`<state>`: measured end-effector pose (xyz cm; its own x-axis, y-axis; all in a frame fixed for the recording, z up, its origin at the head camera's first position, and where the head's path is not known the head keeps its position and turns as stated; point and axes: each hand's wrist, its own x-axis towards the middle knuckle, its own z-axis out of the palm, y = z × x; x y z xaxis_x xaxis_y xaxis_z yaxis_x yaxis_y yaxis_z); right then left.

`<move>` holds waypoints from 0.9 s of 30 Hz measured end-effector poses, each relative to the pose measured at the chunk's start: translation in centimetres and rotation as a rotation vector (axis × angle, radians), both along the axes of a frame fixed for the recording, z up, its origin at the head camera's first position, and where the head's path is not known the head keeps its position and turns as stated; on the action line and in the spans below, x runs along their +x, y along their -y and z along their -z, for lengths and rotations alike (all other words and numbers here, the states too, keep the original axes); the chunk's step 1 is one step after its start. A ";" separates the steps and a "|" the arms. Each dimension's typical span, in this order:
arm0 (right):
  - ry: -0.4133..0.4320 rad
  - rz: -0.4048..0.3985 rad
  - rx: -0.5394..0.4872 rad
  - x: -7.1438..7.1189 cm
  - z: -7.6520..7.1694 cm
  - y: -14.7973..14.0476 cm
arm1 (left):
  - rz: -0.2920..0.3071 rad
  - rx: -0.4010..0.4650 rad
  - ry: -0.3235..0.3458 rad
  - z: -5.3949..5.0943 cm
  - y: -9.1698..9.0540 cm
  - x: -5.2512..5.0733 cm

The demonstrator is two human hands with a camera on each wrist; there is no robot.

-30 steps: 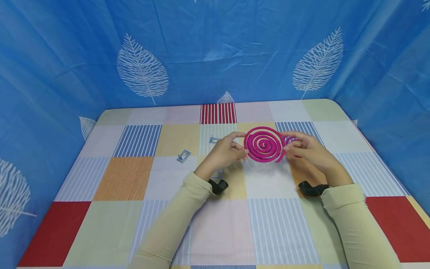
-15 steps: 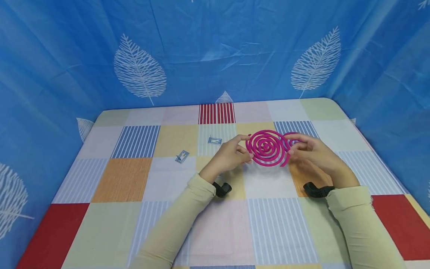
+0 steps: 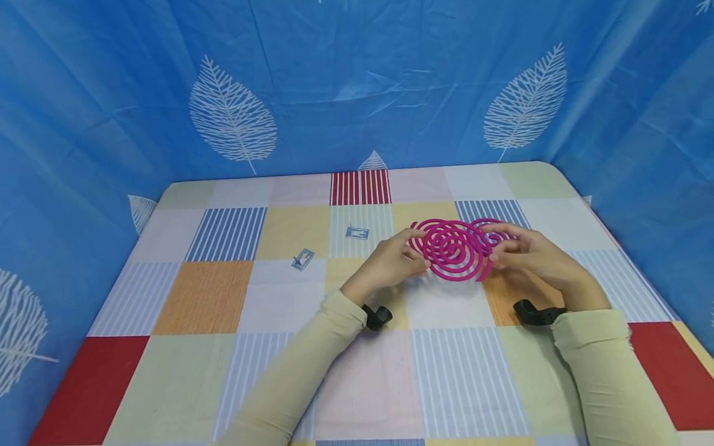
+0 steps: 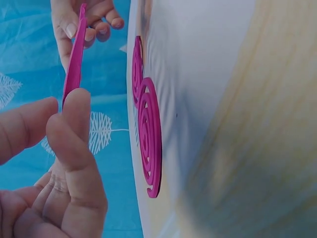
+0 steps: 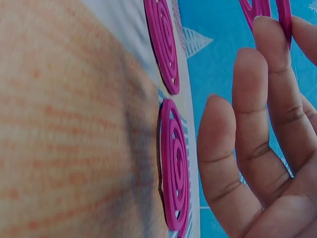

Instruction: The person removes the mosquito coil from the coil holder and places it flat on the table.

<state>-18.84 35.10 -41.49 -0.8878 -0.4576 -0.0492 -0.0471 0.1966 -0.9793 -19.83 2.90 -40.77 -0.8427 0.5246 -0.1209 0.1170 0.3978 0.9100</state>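
Observation:
Both hands hold up a magenta mosquito coil (image 3: 453, 251) above the table. My left hand (image 3: 390, 263) pinches its left edge between thumb and fingers. On the opposite edge, my right hand (image 3: 538, 257) pinches it with thumb and index finger, the other fingers spread loosely. The left wrist view shows the held coil (image 4: 74, 67) almost edge-on, off the cloth. Behind and below it, a second mosquito coil (image 4: 156, 144) and a third mosquito coil (image 5: 167, 168) lie flat on the table. In the head view the held coil partly covers them.
Two small metal coil stands (image 3: 303, 259) (image 3: 357, 233) lie left of the hands. A patchwork cloth (image 3: 203, 297) covers the table. Blue curtain (image 3: 379, 93) with white leaf prints hangs behind and at both sides.
Both hands have shifted right and slightly nearer the body with the held coil. More of the coils on the table shows behind it now, and the coil stand formerly behind the left hand is uncovered.

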 end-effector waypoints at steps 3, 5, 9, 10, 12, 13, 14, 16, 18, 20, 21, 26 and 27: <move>0.017 -0.010 -0.008 0.1 0.0 -0.4 | 0.015 0.002 0.004 0.1 -0.3 0.0; 0.031 -0.014 -0.009 0.2 0.1 -0.6 | 0.017 0.005 0.015 0.2 -0.5 0.0; 0.043 0.001 0.029 0.3 0.2 -1.1 | 0.008 0.012 0.043 0.4 -1.1 0.0; 0.044 0.004 0.036 0.3 0.3 -1.3 | 0.006 0.011 0.050 0.4 -1.2 0.0; 0.049 0.011 0.050 0.4 0.3 -1.5 | 0.005 0.012 0.066 0.5 -1.4 0.0; 0.054 0.013 0.053 0.4 0.4 -1.6 | 0.005 0.015 0.077 0.5 -1.5 0.0; 0.057 0.014 0.057 0.5 0.4 -1.6 | 0.008 0.016 0.088 0.6 -1.6 0.1; 0.059 0.018 0.074 0.6 0.5 -1.8 | 0.019 0.012 0.097 0.6 -1.8 0.1; 0.058 0.024 0.093 0.7 0.5 -1.9 | 0.031 0.011 0.106 0.8 -1.9 0.2; 0.052 0.035 0.122 0.8 0.6 -2.1 | 0.045 0.003 0.103 0.9 -2.1 0.2; 0.051 0.041 0.137 0.9 0.6 -2.1 | 0.049 0.002 0.104 1.0 -2.2 0.2; 0.048 0.062 0.191 1.1 0.8 -2.5 | 0.069 -0.006 0.115 1.3 -2.5 0.2; 0.049 0.063 0.195 1.2 0.8 -2.6 | 0.074 -0.005 0.121 1.4 -2.6 0.2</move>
<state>-17.67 37.70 -42.29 -0.9088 -0.3787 -0.1750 0.0178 0.3840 -0.9232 -19.59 5.48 -42.15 -0.7810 0.5839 -0.2218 0.0362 0.3968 0.9172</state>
